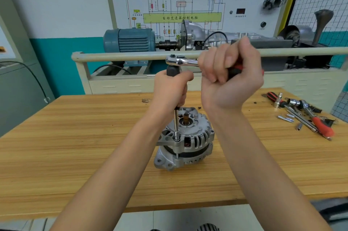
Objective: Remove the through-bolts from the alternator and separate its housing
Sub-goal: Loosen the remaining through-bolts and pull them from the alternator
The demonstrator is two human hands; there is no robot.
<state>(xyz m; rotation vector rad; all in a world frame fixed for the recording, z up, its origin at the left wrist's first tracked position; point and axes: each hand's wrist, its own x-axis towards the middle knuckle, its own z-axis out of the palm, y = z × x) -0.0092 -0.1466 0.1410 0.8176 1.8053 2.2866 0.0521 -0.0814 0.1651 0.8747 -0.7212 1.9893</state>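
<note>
Workbench (75,146) of pale wood carries everything, and the alternator (185,140) stands near its middle, shaft end up, both housing halves closed together around the dark core. Well to the right of the alternator lies a scatter of spare tools (305,116): sockets, bits and red-handled drivers. Above the alternator a ratchet wrench (181,60) sits level, its head on a black-collared extension bar (176,123) that runs straight down to a through-bolt (177,155) on the alternator's near-left flange; a short length of the bolt's shank shows in the gap between the halves. The right hand (231,78), up and to the right of the alternator, has its fingers curled tight round the ratchet's red-and-black handle. The left hand (172,89), directly above the alternator, wraps the collar of the extension, fingers closed around it, steadying the bar upright. The step in hand looks like loosening this one through-bolt; the housing is not yet parted. Next, I judge, comes a sweep of the handle while the left hand keeps the socket square on the bolt head, since a tilted bar could slip off.
</note>
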